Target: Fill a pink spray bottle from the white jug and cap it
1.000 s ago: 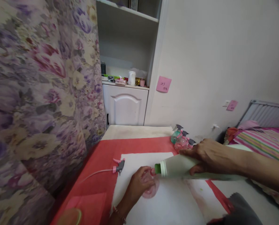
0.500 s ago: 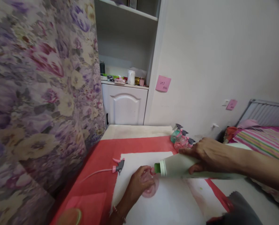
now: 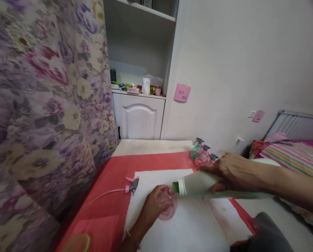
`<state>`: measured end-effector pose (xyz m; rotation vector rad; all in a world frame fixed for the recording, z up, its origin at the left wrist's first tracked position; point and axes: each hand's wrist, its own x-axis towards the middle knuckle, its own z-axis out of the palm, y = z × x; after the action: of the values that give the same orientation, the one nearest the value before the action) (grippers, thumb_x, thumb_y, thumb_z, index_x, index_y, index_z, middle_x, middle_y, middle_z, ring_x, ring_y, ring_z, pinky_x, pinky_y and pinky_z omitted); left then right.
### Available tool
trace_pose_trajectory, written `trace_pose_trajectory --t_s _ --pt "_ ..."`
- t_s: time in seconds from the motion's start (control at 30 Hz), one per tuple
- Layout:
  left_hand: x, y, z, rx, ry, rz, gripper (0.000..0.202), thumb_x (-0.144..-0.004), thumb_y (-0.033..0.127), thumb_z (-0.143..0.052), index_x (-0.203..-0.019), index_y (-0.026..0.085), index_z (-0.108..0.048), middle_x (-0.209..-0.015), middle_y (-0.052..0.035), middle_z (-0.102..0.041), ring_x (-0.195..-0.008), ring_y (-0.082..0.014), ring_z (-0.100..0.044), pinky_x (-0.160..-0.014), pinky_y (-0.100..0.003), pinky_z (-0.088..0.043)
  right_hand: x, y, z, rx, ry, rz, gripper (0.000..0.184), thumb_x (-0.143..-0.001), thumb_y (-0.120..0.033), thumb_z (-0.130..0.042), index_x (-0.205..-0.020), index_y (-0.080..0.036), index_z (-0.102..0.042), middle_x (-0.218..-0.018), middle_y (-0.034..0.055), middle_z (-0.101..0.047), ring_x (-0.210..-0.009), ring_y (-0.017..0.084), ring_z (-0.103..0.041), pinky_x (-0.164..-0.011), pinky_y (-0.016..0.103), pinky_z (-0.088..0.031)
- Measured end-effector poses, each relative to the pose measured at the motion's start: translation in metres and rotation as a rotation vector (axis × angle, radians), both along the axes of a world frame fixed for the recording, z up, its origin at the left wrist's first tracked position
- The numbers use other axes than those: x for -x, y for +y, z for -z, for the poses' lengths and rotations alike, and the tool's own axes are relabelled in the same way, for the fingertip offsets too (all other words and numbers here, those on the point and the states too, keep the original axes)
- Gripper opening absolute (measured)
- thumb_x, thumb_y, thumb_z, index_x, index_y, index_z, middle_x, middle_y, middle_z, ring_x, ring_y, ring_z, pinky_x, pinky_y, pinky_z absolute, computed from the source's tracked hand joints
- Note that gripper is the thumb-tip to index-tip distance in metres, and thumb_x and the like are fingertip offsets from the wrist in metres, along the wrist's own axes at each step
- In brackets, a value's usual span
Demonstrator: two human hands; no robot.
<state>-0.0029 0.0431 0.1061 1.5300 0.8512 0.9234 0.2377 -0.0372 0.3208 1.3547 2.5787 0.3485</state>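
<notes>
Pale-green bottle (image 3: 198,184), tipped leftward, grasped by right hand (image 3: 228,171), mouth at neck of pink bottle (image 3: 172,210) | left hand (image 3: 154,202) clasping pink bottle on white sheet (image 3: 193,227), middle of worktop (image 3: 151,161) | spray head (image 3: 133,187) (pink and grey, tube attached) lying left

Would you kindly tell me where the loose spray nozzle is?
In the head view, the spray nozzle lies left of the left hand, at the left edge of the white sheet.

Bedroom in a home, striped bed (image 3: 290,155) at far right, floral curtain (image 3: 48,105) at left, white cupboard (image 3: 140,117) beyond
</notes>
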Motion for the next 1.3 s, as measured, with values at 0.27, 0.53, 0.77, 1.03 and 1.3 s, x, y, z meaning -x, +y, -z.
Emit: trace_pose_trajectory --t_s 0.27,0.53,0.77,1.03,1.3 --pt "-0.0009 -0.0006 -0.0009 0.006 -0.011 -0.004 0.037 -0.062 0.016 -0.067 -0.098 0.020 -0.066 -0.106 -0.0059 -0.070 -0.107 -0.0254 -0.061 -0.094 -0.035 -0.045 0.0003 0.0005 0.0000 0.000 0.008 0.000 0.053 -0.090 -0.064 -0.044 -0.110 -0.019 -0.064 -0.063 0.0045 -0.068 -0.055 0.022 -0.066 -0.049 0.028 -0.031" --pt "-0.0007 -0.0008 -0.0025 0.004 -0.017 -0.004 0.038 -0.060 0.016 -0.068 -0.098 0.020 -0.067 -0.103 -0.0055 -0.072 -0.106 -0.0251 -0.062 -0.094 -0.034 -0.045 0.0000 0.0002 0.0000 0.003 -0.018 0.007 0.053 -0.091 -0.063 -0.045 -0.114 -0.019 -0.063 -0.063 0.0057 -0.070 -0.055 0.024 -0.067 -0.050 0.029 -0.029" --pt "-0.0012 -0.0011 -0.0027 0.014 -0.006 -0.018 0.038 -0.060 0.020 -0.071 -0.098 0.020 -0.067 -0.105 -0.0057 -0.071 -0.108 -0.0260 -0.061 -0.095 -0.034 -0.045 -0.0036 0.0015 0.0028 -0.009 -0.008 -0.002 0.054 -0.090 -0.064 -0.044 -0.113 -0.019 -0.063 -0.062 0.0059 -0.069 -0.054 0.023 -0.066 -0.049 0.029 -0.028" --pt "-0.0009 -0.0011 -0.0031 0.015 -0.019 0.001 0.037 -0.061 0.018 -0.069 -0.098 0.020 -0.066 -0.103 -0.0055 -0.071 -0.106 -0.0255 -0.062 -0.095 -0.034 -0.044 -0.0015 0.0010 0.0015 0.004 -0.020 0.019 0.054 -0.090 -0.064 -0.046 -0.115 -0.020 -0.063 -0.064 0.0067 -0.071 -0.057 0.024 -0.067 -0.051 0.029 -0.030" --pt "-0.0012 -0.0001 -0.0010 0.010 -0.018 -0.003 0.036 -0.062 0.020 -0.070 -0.098 0.020 -0.066 -0.103 -0.0056 -0.071 -0.106 -0.0263 -0.062 -0.094 -0.035 -0.045 0.0001 0.0005 -0.0002 0.010 -0.026 0.029 0.051 -0.090 -0.063 -0.046 -0.111 -0.020 -0.064 -0.063 0.0060 -0.069 -0.057 0.025 -0.067 -0.050 0.029 -0.029"
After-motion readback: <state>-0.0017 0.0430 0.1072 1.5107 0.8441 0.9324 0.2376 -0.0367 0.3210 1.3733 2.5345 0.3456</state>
